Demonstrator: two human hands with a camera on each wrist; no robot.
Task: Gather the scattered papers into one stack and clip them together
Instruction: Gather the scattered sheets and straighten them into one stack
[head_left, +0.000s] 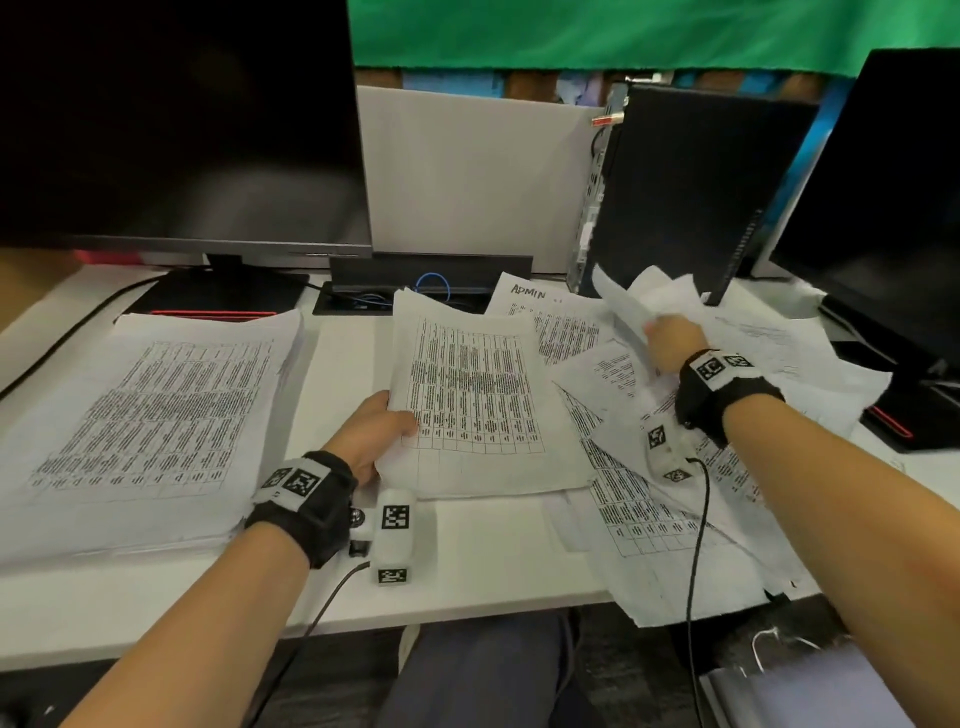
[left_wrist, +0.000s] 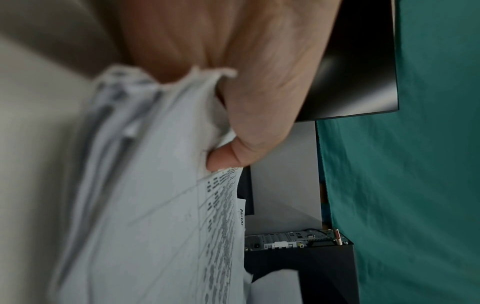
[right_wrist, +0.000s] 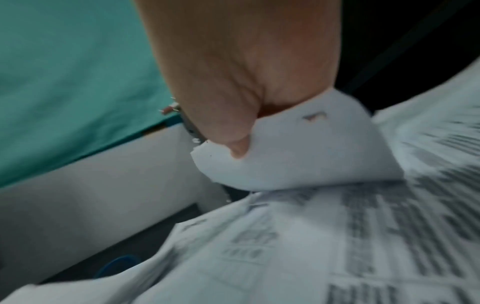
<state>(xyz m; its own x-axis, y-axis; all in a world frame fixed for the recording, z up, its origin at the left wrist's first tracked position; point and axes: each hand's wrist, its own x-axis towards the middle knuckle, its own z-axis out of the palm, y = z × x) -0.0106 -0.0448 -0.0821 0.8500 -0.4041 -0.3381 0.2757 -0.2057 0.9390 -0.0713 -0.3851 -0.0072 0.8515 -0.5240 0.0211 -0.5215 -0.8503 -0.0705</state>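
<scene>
Thick printed stack (head_left: 150, 415) lies desk-left, untouched. L hand (head_left: 371, 434) pinches gathered sheaf (head_left: 472, 400) at its near-left corner, thumb on top. R hand (head_left: 670, 338) is fisted on a crumpling loose sheet (head_left: 644, 296) above scattered papers (head_left: 670, 499), desk-right. Sheets look light, floppy, prone to slide & crease; prob. best taken at the edges, w/ support underneath.

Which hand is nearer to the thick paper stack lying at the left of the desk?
Left. The left hand grips a bundle just right of the thick stack; the right hand is far across the desk.
</scene>
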